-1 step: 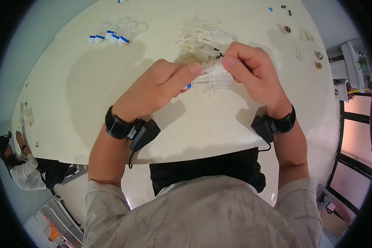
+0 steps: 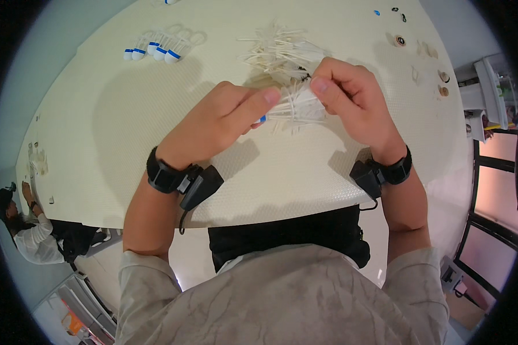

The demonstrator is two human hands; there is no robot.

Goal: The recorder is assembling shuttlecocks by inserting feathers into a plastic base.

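Seen from above, a person's two bare hands work over a white textured table (image 2: pixel 305 178); clock directions run from the center of the view. The left hand (image 2: pixel 216 121), at 11 o'clock, has its thumb clamped down on a blue-banded piece (image 2: pixel 261 119), mostly hidden beneath the fingers; only a bit of blue and white shows. The right hand (image 2: pixel 351 100), at 2 o'clock, has its thumb and curled index finger together; whether something thin is pinched there, I cannot tell. Between the hands, at 1 o'clock, lies a bunch of thin white sticks (image 2: pixel 296 106). Just beyond, at 12 o'clock, a larger loose pile of white sticks (image 2: pixel 282 52) spreads out. Toward 11 o'clock, farther off, sits a cluster of white pieces with blue bands and clear loops (image 2: pixel 155 50). Between 1 and 2 o'clock is a small round object, tan and dark (image 2: pixel 400 41). Both wrists wear black straps (image 2: pixel 164 171). Between 8 and 9 o'clock, another person (image 2: pixel 37 241) sits at the table edge.
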